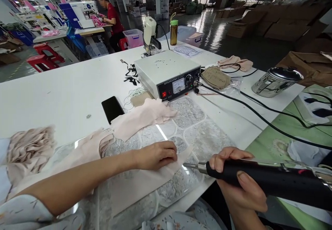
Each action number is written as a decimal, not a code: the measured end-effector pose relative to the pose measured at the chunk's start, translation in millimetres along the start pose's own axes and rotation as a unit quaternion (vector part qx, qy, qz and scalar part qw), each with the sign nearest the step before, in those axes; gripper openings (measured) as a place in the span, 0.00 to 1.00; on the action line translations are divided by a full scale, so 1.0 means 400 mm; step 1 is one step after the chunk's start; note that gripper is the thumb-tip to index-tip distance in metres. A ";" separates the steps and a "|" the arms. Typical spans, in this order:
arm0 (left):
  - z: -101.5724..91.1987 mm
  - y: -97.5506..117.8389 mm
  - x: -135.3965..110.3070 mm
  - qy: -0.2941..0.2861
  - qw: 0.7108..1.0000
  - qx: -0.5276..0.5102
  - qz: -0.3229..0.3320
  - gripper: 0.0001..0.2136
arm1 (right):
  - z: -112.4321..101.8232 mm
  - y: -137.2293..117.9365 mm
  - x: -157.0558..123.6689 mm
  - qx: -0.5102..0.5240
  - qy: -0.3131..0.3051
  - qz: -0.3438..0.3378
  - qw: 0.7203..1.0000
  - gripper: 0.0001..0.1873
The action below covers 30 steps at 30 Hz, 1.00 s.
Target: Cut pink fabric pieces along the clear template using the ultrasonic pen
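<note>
**Black handheld tool (280, 180) beside pale pink fabric piece (137, 188)**

At the lower right of the frame, the right hand (245, 192) grasps the black handheld tool, its metal tip near the fabric's edge. At lower centre, the left hand (159, 155) rests on the pale pink fabric piece, fingers curled; whether they pinch it, I cannot tell. The fabric lies on a glossy patterned mat (207, 136) on the white worktop (64, 95). A control box (166, 71) stands at upper centre.

Left hand (156, 155) palm-down, fingers (169, 151) curled, right hand (242, 192) gripping
</note>
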<state>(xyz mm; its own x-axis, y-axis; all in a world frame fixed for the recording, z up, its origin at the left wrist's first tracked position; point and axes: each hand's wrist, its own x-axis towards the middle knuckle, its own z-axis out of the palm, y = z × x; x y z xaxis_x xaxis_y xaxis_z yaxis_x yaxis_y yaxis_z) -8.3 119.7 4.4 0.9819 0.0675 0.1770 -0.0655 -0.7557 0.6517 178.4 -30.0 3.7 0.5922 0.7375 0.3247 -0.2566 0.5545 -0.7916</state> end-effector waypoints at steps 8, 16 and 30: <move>0.007 -0.005 -0.004 0.007 1.000 0.022 0.009 0.07 | -0.002 -0.003 0.001 0.005 0.022 -0.019 1.000 0.09; 0.031 -0.008 0.004 0.016 0.998 0.059 0.003 0.06 | -0.002 -0.008 -0.008 -0.002 0.009 -0.008 1.000 0.09; 0.048 -0.010 0.002 0.054 0.997 0.053 0.001 0.07 | 0.005 -0.006 -0.020 0.006 0.010 0.001 1.000 0.09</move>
<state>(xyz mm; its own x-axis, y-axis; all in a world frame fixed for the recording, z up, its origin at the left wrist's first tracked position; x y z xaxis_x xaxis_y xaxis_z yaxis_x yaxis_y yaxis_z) -3.7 110.3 -12.2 0.9566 0.1307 0.2606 -0.0432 -0.8204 0.5702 172.8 -36.4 3.8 0.6059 0.7316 0.3123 -0.2679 0.5574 -0.7858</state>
